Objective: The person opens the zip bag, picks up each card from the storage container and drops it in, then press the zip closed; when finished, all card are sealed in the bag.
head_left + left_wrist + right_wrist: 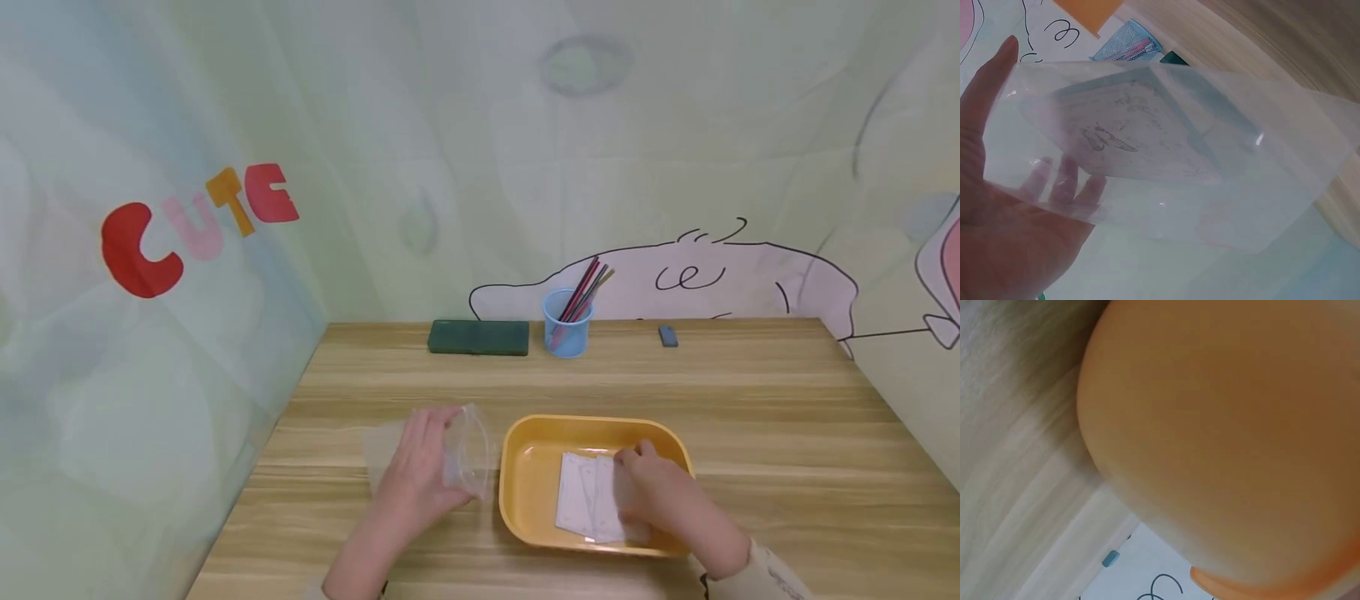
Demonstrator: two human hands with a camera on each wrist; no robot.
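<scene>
My left hand (420, 471) holds a clear plastic bag (468, 458), its mouth spread open toward the tray. In the left wrist view the thumb lies at the rim and several fingers show through the film of the bag (1260, 206). A pale card (1129, 131) with a printed drawing shows through the bag. My right hand (663, 496) reaches into a yellow tray (528, 500), over white cards (576, 500) that overlap on its floor. Its fingertips are partly hidden, so a grip cannot be made out. The right wrist view mostly shows the tray's outer wall (1222, 437).
At the back of the wooden table stand a dark green case (478, 337), a blue mesh cup (567, 333) with several pencils, and a small blue-grey block (668, 336). A printed curtain (420, 167) hangs behind the table and along its sides.
</scene>
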